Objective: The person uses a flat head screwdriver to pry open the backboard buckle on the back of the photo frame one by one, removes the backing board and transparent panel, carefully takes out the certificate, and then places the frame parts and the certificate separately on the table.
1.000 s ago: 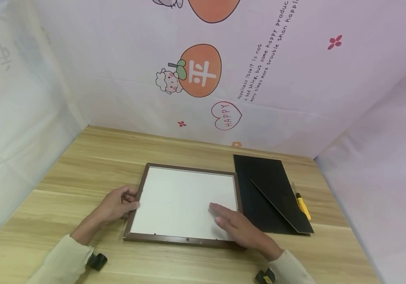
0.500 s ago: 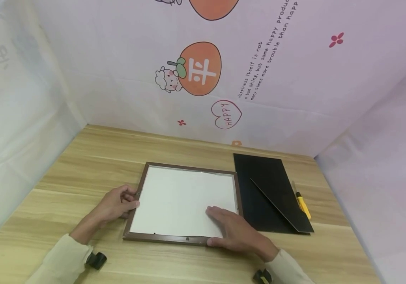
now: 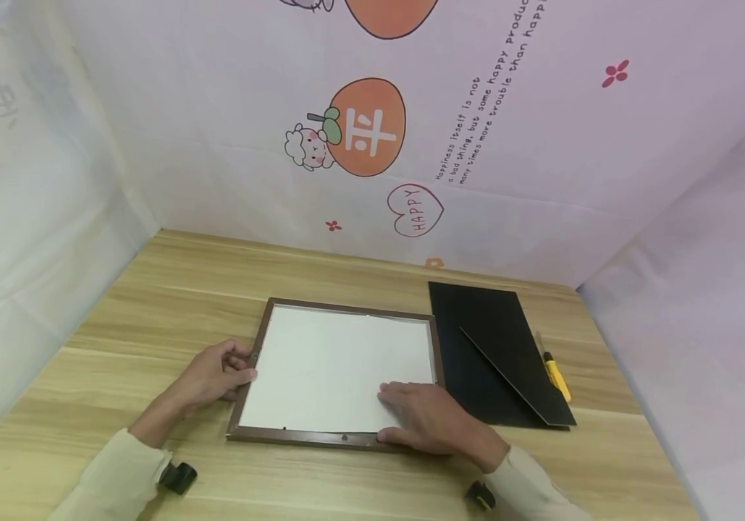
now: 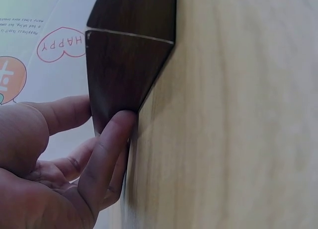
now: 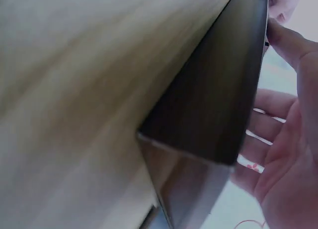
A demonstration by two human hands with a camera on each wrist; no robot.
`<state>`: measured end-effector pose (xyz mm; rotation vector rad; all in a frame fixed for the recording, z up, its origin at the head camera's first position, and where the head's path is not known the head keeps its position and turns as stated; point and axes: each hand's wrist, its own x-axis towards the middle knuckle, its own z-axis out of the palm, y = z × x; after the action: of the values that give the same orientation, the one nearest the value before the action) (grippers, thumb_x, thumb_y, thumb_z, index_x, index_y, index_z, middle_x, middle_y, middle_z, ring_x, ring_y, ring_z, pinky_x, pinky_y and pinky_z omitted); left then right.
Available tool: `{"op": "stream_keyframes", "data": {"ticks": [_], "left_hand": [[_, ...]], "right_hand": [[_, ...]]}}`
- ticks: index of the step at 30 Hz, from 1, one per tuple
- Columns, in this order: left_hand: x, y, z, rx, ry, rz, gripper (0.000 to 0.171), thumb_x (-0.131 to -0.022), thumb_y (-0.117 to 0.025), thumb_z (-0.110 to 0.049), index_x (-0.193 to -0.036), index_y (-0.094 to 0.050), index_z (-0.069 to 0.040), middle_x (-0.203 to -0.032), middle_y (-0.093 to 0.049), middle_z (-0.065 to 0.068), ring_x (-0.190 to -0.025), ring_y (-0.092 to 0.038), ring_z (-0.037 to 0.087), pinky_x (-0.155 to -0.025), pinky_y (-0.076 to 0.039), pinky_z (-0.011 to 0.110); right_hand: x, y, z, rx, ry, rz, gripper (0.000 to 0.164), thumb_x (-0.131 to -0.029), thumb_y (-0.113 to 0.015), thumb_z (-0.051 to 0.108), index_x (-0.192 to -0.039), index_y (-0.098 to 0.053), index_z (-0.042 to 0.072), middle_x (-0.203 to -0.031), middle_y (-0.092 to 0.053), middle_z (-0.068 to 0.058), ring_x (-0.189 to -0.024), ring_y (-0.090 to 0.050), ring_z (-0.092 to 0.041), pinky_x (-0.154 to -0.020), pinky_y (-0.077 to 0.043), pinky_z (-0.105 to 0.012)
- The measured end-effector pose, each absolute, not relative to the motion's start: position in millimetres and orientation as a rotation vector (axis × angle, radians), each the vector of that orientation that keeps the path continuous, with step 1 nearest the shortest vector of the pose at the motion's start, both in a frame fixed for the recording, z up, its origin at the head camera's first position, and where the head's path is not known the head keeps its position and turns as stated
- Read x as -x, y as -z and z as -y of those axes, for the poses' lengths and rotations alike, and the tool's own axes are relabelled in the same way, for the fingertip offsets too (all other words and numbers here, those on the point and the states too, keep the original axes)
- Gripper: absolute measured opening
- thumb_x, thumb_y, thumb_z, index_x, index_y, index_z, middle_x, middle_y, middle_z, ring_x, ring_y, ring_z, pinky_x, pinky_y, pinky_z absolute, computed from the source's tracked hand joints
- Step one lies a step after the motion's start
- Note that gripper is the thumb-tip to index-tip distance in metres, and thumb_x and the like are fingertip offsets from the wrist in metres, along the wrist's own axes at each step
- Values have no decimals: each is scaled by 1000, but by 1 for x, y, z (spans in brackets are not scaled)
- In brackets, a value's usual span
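Note:
A brown picture frame lies on the wooden table with a white sheet set inside it. My left hand grips the left rail, thumb on top and fingertips against the outer side; the left wrist view shows those fingers low on the rail, close to the tabletop. Across the sheet's near right corner rests my right hand, fingers extended together and thumb on the front rail. It covers that corner of the frame. Small dark tabs show along the front rail. The sheet's far edge looks slightly wavy.
Two black boards lie at the right, one slanted over the other, reaching close to the frame's right rail. Beside them is a yellow-handled tool with a thin shaft. Printed cloth walls enclose the table at the back and sides.
My right hand has shifted slightly toward the front edge, and its thumb has come down from the sheet onto the front rail. The left hand has kept its place.

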<state>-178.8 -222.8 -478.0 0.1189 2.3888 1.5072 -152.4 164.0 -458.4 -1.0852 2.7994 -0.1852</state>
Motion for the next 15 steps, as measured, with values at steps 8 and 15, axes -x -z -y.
{"op": "stream_keyframes", "data": {"ticks": [8, 15], "left_hand": [[179, 478, 224, -135, -1539, -2353, 46, -93, -67, -12, -129, -47, 8, -109, -55, 19, -87, -64, 22, -71, -62, 34], [179, 478, 225, -146, -1527, -2365, 46, -93, -66, -12, -130, -46, 9, -109, -56, 19, -88, -63, 21, -70, -61, 34]], "right_hand": [[146, 459, -163, 1441, 50, -2893, 14, -99, -57, 24, -92, -65, 15, -94, -72, 1, -71, -65, -6, -58, -54, -22], [140, 459, -176, 1391, 227, -2870, 39, -83, -64, -4, -120, -66, 5, -124, -68, -9, -111, -68, -21, -88, -58, -33]]}}
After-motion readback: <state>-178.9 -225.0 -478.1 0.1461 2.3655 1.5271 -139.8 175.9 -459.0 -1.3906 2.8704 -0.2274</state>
